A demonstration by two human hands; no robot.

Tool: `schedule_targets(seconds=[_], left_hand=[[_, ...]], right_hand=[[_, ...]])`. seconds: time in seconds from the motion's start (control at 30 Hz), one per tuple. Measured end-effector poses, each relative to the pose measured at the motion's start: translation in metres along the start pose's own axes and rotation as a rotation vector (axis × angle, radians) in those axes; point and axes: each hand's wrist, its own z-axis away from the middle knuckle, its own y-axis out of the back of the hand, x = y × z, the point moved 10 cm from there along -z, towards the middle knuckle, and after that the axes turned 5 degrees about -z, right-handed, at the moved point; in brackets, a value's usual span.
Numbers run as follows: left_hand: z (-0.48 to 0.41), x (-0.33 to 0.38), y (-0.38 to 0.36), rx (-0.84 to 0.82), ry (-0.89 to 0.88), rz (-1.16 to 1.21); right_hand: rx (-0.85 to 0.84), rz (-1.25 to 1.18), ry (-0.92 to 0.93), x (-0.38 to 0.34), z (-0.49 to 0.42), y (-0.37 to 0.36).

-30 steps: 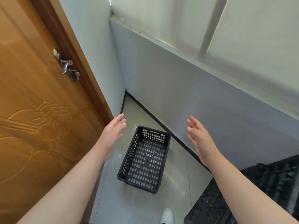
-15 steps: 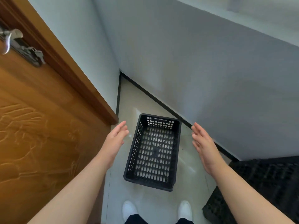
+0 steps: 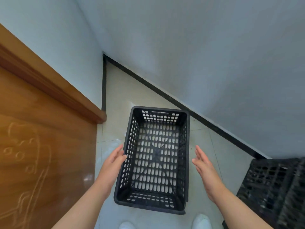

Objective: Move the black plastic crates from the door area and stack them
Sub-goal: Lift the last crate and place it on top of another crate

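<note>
A wooden door (image 3: 41,146) stands at left. The left hand (image 3: 113,164), grip released, nearly touches the crate's (image 3: 155,159) left wall; the crate sits on the floor (image 3: 115,100). The right hand (image 3: 204,166), also released, hovers just beside. Best to grip both long rims evenly, then lift level toward the other crates (image 3: 274,187).

The dark crates (image 3: 277,190) at lower right are blurred and cut off by the frame's edges — their number cannot be told — and the white shoes (image 3: 201,221) are cropped at the bottom.
</note>
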Motion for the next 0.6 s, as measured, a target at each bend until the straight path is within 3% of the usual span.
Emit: schedule_targets(seconds=[0.33,0.6], left_hand=[[-0.107,-0.079,-0.006,0.156,0.072,0.010],[-0.158,-0.129,-0.027,0.050,0.185,0.081]], right_hand=[[0.037,-0.092,-0.109,0.108,-0.096,0.016],[0.001,-0.121,-0.192,0.154,-0.126,-0.007]])
